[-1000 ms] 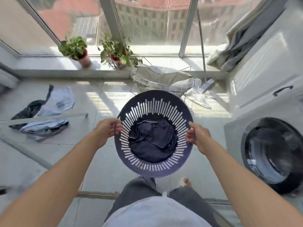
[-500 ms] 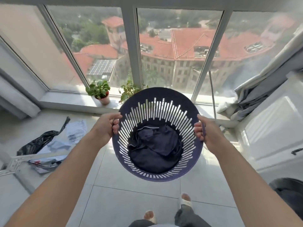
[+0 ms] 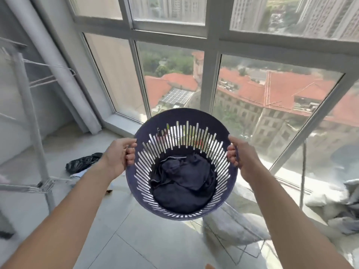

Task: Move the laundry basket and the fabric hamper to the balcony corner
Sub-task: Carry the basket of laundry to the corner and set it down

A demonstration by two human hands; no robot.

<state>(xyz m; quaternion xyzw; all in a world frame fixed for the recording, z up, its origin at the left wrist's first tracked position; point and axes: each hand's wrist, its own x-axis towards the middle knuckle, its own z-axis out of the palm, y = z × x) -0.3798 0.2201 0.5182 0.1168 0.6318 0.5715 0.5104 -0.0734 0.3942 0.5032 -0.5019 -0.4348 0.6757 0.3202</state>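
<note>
While both arms reach forward, the laundry basket, a round dark blue plastic tub with slotted walls, hangs in the air at chest height, tilted so its mouth faces the camera; the left hand grips the rim on one side, fingers curled tight over the edge, and the right hand grips the opposite side the same way, fingers wrapped around the rim; dark blue clothes lie bunched in the bottom of the basket. Beyond it stands a wall of tall windows meeting at a corner on the left, where a thick white pipe leans down to the sill; a metal drying rack stands at the left over the pale tiled floor; a black bag lies on the tiles near the rack's foot; crumpled pale fabric is heaped at the right edge against the glass; whether any of it is the fabric hamper cannot be told.
</note>
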